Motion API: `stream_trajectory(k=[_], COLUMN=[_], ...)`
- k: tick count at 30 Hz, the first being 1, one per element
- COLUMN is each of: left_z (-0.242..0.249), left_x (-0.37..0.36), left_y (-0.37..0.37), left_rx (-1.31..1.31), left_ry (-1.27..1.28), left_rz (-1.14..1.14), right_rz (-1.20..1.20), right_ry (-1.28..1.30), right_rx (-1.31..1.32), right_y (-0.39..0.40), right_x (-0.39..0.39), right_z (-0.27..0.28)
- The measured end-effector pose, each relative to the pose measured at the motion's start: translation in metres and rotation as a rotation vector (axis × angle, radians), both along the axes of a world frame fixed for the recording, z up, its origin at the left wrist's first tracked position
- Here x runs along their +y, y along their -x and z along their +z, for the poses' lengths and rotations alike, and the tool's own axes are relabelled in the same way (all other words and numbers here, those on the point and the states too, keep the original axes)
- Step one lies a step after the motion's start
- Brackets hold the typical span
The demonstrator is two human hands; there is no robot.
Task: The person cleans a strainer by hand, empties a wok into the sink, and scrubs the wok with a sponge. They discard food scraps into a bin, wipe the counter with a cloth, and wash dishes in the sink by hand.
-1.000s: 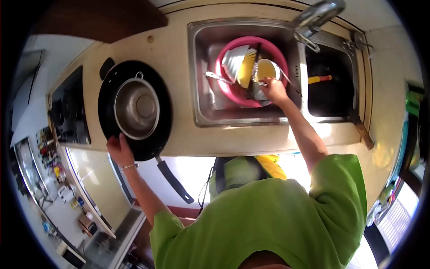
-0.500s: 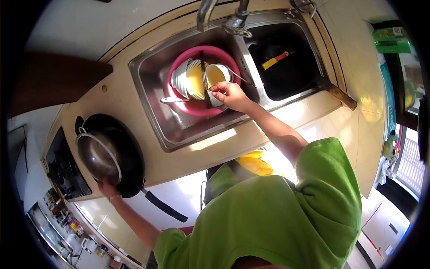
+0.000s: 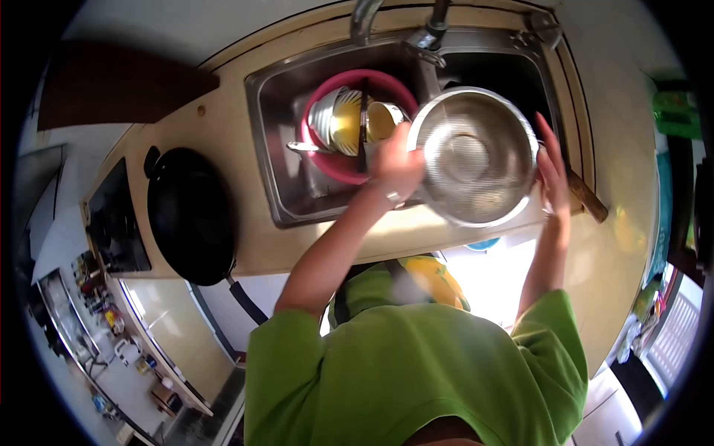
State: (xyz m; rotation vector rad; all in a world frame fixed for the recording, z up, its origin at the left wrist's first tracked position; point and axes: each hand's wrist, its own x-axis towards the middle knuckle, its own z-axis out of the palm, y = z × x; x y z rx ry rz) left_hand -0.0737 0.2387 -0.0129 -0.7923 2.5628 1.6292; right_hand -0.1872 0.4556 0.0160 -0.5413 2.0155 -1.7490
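Note:
A round metal colander [image 3: 476, 156] with fine perforations is held up over the divider and the right basin of the sink. My left hand [image 3: 399, 165], blurred by motion, grips its left rim. My right hand [image 3: 552, 167] holds the opposite rim, with its fingers stretched along the outside. To the left, a pink tub [image 3: 320, 160] sits in the left sink basin with stacked bowls [image 3: 323, 117], a yellow striped dish [image 3: 347, 123], a cup [image 3: 381, 121] and dark chopsticks [image 3: 364, 111] in it. The colander hides much of the right basin.
A black wok [image 3: 190, 215] stands on the counter at the left, its handle [image 3: 247, 301] sticking out past the front edge. The faucet [image 3: 364, 22] hangs over the sink's back. A wooden handle [image 3: 587, 197] juts from the right basin over the counter.
The colander has left the wok and moved right to the sink in my left hand. My right hand has withdrawn from the pink tub and now holds the colander's right side.

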Motion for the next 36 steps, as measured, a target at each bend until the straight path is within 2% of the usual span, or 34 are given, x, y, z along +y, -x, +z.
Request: stream_trajectory(k=[1, 3, 5, 6, 7, 9, 10, 12, 13, 15, 17, 18, 20, 24, 28, 29, 30, 31, 32, 33, 35, 36], left_z=[-0.021, -0.014, -0.024, -0.038, -0.025, -0.02, -0.02, -0.021, -0.025, -0.044, -0.063, -0.066, -0.075, -0.096, -0.099, -0.121, -0.132, -0.149, -0.138, -0.137, -0.153, -0.161], left_x=[0.017, 0.037, 0.049, 0.054, 0.049, 0.034, 0.02, -0.01, -0.025, -0.059, -0.087, -0.095, -0.11, -0.125, -0.154, -0.163, -0.17, -0.178, -0.171, -0.175, -0.18, -0.184], left_y=[0.018, 0.046, 0.052, 0.049, 0.039, 0.013, -0.001, -0.036, -0.056, -0.093, -0.126, -0.132, -0.134, -0.105, -0.058, -0.051, -0.042, -0.034, -0.025, -0.017, -0.009, -0.006], left_rx=[0.147, -0.018, 0.08, 0.182, 0.106, 0.145, 0.087, 0.041, 0.056, 0.013, -0.094, -0.094, -0.23, -0.138, -0.118, -0.063, -0.088, -0.14, -0.257, -0.347, -0.327, -0.248], left_ry=[-0.004, -0.06, -0.042, 0.073, 0.092, 0.181, 0.147, 0.164, 0.216, 0.287, 0.098, 0.101, -0.116, 0.059, 0.274, 0.263, 0.34, 0.247, 0.301, 0.23, 0.203, 0.157], left_rz=[-0.008, -0.081, -0.11, -0.113, -0.164, -0.175, -0.139, -0.039, 0.029, 0.145, 0.287, 0.291, 0.39, 0.343, 0.096, 0.116, 0.042, 0.02, 0.061, 0.035, -0.004, -0.028], right_rz=[-0.092, -0.063, -0.167, -0.167, -0.157, -0.079, -0.073, 0.039, 0.037, 0.088, 0.075, 0.062, 0.016, -0.033, -0.005, -0.011, -0.022, -0.03, -0.051, -0.073, -0.158, -0.206], right_ry=[-0.182, -0.29, -0.403, -0.472, -0.473, -0.998, -0.991, -1.186, -1.181, -1.445, -1.485, -1.522, -1.49, -1.479, -1.5, -1.519, -1.479, -1.431, -1.424, -1.417, -1.543, -1.393], right_rx=[0.065, 0.067, 0.059, 0.059, 0.053, 0.356, 0.35, 0.552, 0.55, 0.476, 0.39, 0.311, 0.346, 0.364, 0.346, 0.334, 0.339, 0.346, 0.349, 0.351, 0.732, 0.802], right_y=[0.011, 0.052, 0.072, 0.087, 0.096, 0.115, 0.129, 0.158, 0.161, 0.156, 0.16, 0.158, 0.149, 0.141, 0.152, 0.148, 0.147, 0.145, 0.143, 0.14, 0.123, 0.113], right_x=[0.015, 0.057, 0.059, 0.064, 0.059, 0.045, 0.045, 0.051, 0.039, 0.014, 0.003, -0.005, -0.013, -0.008, 0.007, 0.011, 0.016, 0.019, 0.022, 0.022, 0.014, 0.005], right_z=[-0.003, -0.025, -0.019, -0.021, -0.019, -0.016, -0.03, -0.062, -0.063, -0.061, -0.075, -0.078, -0.079, -0.094, -0.121, -0.121, -0.125, -0.129, -0.13, -0.128, -0.116, -0.11])
